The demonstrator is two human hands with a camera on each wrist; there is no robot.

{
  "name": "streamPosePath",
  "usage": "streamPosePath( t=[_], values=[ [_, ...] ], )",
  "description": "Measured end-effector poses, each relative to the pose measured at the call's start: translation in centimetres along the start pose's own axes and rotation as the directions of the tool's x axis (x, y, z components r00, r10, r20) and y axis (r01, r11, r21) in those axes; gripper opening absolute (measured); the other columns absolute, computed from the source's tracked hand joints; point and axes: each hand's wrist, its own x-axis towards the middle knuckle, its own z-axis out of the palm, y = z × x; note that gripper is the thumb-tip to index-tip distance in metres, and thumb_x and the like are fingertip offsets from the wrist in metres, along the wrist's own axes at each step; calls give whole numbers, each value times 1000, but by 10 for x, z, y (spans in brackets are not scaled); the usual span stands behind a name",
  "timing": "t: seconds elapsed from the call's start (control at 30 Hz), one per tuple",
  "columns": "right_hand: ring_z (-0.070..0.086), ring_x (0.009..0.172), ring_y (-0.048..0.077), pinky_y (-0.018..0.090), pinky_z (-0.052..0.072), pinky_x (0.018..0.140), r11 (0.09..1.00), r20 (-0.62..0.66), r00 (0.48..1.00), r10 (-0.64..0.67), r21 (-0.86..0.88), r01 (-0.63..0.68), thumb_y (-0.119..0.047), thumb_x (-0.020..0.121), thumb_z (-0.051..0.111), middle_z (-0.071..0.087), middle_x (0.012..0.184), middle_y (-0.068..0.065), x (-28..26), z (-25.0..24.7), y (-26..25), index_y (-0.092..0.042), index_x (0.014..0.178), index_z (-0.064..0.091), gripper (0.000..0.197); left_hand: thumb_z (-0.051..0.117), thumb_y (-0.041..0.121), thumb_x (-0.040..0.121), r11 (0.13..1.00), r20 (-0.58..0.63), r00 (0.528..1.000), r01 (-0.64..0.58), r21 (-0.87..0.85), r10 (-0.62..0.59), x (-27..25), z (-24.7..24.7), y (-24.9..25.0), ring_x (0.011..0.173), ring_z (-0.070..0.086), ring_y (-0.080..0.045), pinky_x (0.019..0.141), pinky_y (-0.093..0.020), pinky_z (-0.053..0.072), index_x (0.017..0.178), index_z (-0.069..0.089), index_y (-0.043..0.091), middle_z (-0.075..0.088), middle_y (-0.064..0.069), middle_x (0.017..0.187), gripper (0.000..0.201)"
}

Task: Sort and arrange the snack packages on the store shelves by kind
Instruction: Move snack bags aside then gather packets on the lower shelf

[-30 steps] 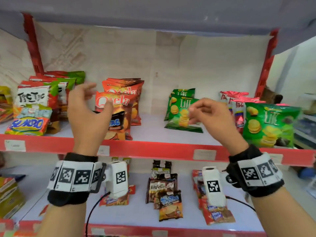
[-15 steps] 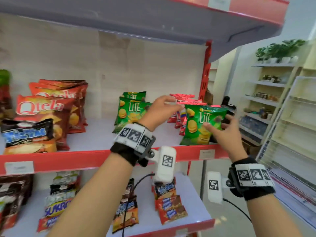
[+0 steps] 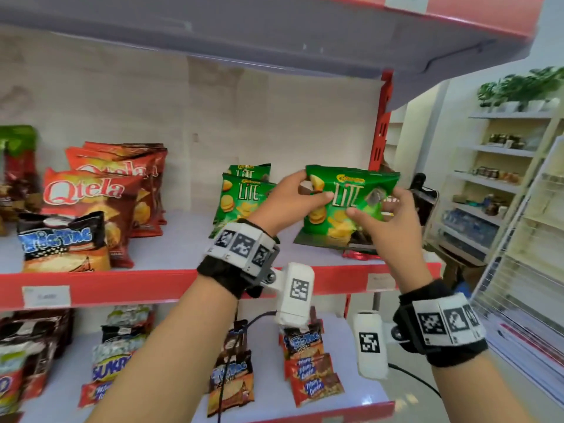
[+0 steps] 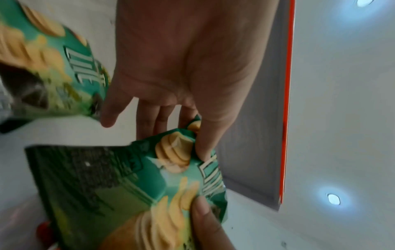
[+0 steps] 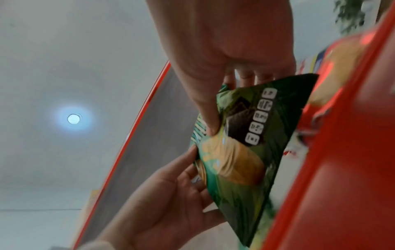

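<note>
A green LITE chip bag (image 3: 351, 206) stands tilted at the right end of the middle shelf (image 3: 122, 288). My left hand (image 3: 314, 186) pinches its top left corner, thumb on the front. My right hand (image 3: 374, 206) grips its right side, thumb across the front. The left wrist view shows the same bag (image 4: 138, 177) under my left thumb, and the right wrist view shows it (image 5: 245, 152) under my right thumb. Two more LITE bags (image 3: 241, 193) stand just to the left. Part of a red packet (image 3: 357, 254) shows under the held bag.
Red Qtela bags (image 3: 91, 193) and a Tic Tac bag (image 3: 61, 242) fill the shelf's left part. Bare shelf lies between them and the LITE bags. Small snack packs (image 3: 311, 380) lie on the lower shelf. A red upright (image 3: 378, 123) and a phone (image 3: 424, 199) stand at the right.
The view swung right along the shelf. Both hands moved from mid-shelf to the green LITE bag at the right end and took hold of it.
</note>
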Motion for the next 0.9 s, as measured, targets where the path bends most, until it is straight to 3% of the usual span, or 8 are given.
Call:
streamPosePath(
  t=[0.1,0.27,0.33,0.47,0.63,0.73,0.83,0.9],
  values=[
    [64,101,15,38,53,87,975,219,973,75,188,-118,-12,72,80,65,111,7,-3,34,-21,-5,118,51,55,63,25,89,995,-17,995,99,-3,-99,-9,-40,-3,51,56,0,46,-11,42,89,51,20,58,5,69,12],
    [64,107,33,49,52,92,831,524,801,291,276,-482,3,76,73,62,121,22,7,90,-48,3,124,50,53,59,35,91,947,-37,946,321,-8,-321,-14,-96,-17,64,51,-10,68,-25,46,93,54,24,54,5,71,13],
    [68,92,30,44,58,80,798,614,727,307,250,-548,5,78,69,68,108,19,13,103,-56,0,105,60,28,56,39,92,927,-25,927,374,-29,-375,-14,-108,-24,78,58,-14,79,-30,51,98,57,20,59,1,85,20],
    [67,94,33,45,56,78,767,666,639,385,155,-623,4,82,66,67,109,22,21,123,-58,3,100,60,20,54,52,88,862,-7,862,506,-40,-506,-12,-120,-37,92,64,-16,67,-26,56,116,57,11,62,-7,121,49],
    [64,104,33,51,50,90,737,695,528,487,-3,-676,1,85,63,66,111,22,31,142,-47,5,118,56,34,57,62,80,782,-50,789,614,106,-613,-5,-125,-50,138,29,-40,107,-58,35,146,29,12,20,-11,157,88],
    [65,96,29,47,44,102,725,764,411,498,-107,-680,-3,92,55,71,90,13,40,147,-41,-3,100,60,10,59,53,84,756,8,756,655,9,-655,0,-122,-50,123,46,-35,96,-47,48,140,39,12,32,-18,149,72],
    [47,130,33,46,24,117,749,758,371,537,-226,-622,-9,94,54,63,123,19,50,149,-37,-6,99,60,9,58,41,89,705,114,707,707,-64,-698,-1,-119,-46,76,62,-24,58,-35,52,116,54,9,55,-18,115,42],
    [46,132,33,43,36,111,769,724,416,550,-244,-591,-10,91,57,53,137,19,54,150,-33,-7,102,59,12,58,38,90,704,110,701,710,-14,-705,1,-118,-50,71,60,-22,67,-34,53,87,54,11,55,-12,90,28]
  ],
)
